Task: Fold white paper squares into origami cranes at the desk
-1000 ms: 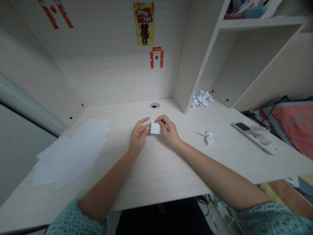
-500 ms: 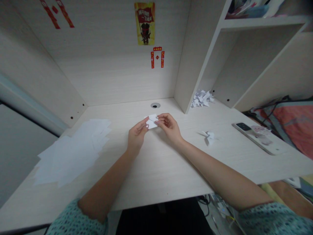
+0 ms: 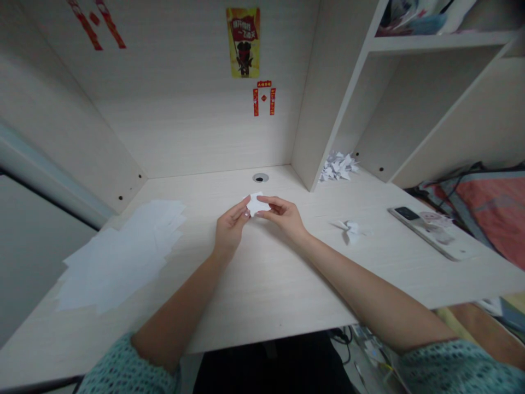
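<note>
A small folded piece of white paper [image 3: 256,203] is held just above the middle of the pale wooden desk [image 3: 262,284]. My left hand [image 3: 229,230] pinches its left edge with thumb and fingers closed. My right hand [image 3: 283,214] pinches its right side, fingers curled around it. Both forearms reach in from the bottom of the view, in teal knitted sleeves.
A loose spread of white paper sheets [image 3: 118,254] lies at the left. A finished folded paper figure [image 3: 348,230] sits right of my hands, and a pile of several more [image 3: 337,165] lies under the shelf. A phone [image 3: 430,232] rests at the right. A cable hole [image 3: 260,177] is behind.
The paper has been turned from a small upright rectangle to a flatter, spread shape, and both hands have shifted slightly away from me while pinching it.
</note>
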A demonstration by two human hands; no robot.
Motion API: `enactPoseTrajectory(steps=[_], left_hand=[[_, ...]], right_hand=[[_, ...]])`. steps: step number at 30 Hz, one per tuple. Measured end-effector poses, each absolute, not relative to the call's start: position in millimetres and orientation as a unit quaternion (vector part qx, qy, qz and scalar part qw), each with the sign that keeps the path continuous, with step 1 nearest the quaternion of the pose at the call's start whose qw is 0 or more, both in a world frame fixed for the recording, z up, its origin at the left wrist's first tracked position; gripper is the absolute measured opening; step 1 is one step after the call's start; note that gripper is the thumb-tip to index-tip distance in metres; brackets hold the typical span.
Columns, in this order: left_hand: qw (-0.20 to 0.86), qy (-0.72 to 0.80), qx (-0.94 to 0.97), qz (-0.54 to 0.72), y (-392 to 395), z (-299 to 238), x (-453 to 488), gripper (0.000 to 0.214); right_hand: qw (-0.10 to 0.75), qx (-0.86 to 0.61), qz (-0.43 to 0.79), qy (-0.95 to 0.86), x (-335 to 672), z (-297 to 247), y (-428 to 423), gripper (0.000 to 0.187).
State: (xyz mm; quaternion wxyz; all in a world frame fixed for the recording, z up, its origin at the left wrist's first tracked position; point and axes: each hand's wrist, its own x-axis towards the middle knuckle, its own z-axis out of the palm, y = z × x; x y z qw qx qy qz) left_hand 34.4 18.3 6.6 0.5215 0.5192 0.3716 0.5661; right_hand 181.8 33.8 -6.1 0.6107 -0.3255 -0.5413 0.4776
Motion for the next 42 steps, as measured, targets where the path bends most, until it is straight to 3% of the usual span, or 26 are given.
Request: enactPoseTrajectory(steps=[4,24,34,42], left_hand=[[0.516,0.374,0.515,0.573,19.0,6.8,36.0,0.047],[0.463,0.430,0.529,0.566,16.7,11.4,35.3,0.018],[0.533,0.415,0.423,0.605,19.4,3.0,37.5,0.022],[0.502,0.418,0.453,0.606,16.8,2.7,37.9,0.023]], right_hand=[[0.609,-0.374,0.434,-0.549,181.6,-5.1,32.5,0.033],[0.617,-0.375,0.439,-0.534,181.2,-8.5,32.3,0.016],[0.595,-0.371,0.475,-0.531,178.8,-8.0,30.8,0.017],[0.597,-0.380,0.473,-0.525,178.1,-5.8,27.9,0.019]])
